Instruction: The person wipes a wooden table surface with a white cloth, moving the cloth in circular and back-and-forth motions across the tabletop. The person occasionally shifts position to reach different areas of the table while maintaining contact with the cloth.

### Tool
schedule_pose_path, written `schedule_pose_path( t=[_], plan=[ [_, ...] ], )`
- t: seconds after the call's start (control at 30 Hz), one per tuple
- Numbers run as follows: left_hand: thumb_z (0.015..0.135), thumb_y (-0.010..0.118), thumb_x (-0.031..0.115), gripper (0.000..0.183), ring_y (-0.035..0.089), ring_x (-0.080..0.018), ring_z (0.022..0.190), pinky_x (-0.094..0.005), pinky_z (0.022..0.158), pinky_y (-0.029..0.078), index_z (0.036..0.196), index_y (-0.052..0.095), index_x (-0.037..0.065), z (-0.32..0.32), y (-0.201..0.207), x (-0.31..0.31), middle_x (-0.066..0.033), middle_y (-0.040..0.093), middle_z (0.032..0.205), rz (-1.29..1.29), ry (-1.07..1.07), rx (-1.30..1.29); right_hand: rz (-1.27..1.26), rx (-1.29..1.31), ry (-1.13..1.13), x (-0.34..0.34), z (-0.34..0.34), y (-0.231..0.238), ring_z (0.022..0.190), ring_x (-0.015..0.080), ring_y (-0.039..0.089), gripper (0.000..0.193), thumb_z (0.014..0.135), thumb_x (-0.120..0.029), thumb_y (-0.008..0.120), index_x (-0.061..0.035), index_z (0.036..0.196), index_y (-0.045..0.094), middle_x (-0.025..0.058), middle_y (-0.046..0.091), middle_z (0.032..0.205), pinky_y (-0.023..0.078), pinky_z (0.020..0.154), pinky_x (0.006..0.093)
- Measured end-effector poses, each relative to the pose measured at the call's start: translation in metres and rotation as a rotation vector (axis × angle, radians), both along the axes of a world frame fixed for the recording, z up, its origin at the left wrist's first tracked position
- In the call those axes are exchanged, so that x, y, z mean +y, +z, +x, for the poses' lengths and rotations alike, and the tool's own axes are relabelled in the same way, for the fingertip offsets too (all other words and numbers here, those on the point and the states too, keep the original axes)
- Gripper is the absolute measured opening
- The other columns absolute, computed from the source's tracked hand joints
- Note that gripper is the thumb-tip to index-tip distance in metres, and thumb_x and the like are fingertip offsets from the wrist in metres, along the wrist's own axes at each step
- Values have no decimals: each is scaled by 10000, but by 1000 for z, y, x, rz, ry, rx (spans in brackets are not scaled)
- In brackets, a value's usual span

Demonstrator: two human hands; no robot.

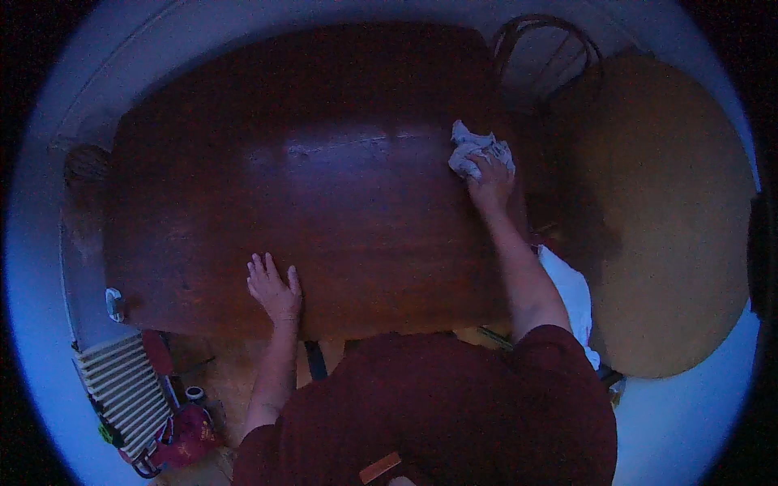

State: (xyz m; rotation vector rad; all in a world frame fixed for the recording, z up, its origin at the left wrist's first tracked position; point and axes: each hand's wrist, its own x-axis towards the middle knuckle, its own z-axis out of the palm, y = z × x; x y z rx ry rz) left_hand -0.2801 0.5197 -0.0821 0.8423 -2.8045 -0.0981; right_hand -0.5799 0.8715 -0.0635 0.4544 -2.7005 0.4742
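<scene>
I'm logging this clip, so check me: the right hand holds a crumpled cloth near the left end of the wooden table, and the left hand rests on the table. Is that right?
Wrong end: the head view shows the right hand holding the crumpled cloth near the right end of the table, while the left hand rests on the table.

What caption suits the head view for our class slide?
Left hand on the table, right hand holding a crumpled cloth there.
</scene>
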Motion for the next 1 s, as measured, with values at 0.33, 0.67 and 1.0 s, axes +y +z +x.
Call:
schedule_pose_path(
  t=[0.33,0.67,1.0],
  plan=[
    [880,557,328,567,249,-359,1356,-534,1083,194,1353,399,58,5,0,-11,-175,276,1468,-1,-26,-34,-16,-362,1174,-270,140,-2,1181,319,478,394,733,-129,641,-236,1112,639,101,534,1245,418,978,428],
    [883,539,351,580,239,-355,1362,-530,1085,191,1361,390,59,2,-4,1,-169,253,1481,-14,-7,-11,-351,-367,314,-69,-19,11,1134,267,522,373,770,-166,670,-169,1139,623,93,572,1209,424,961,425],
    [877,547,340,597,221,-351,1369,-520,1092,180,1367,379,44,1,1,-10,-167,247,1485,5,3,-34,-1664,-1094,382,-25,-92,132,1188,222,490,516,887,-251,606,-48,1331,439,104,504,1301,409,991,379]
  ],
)
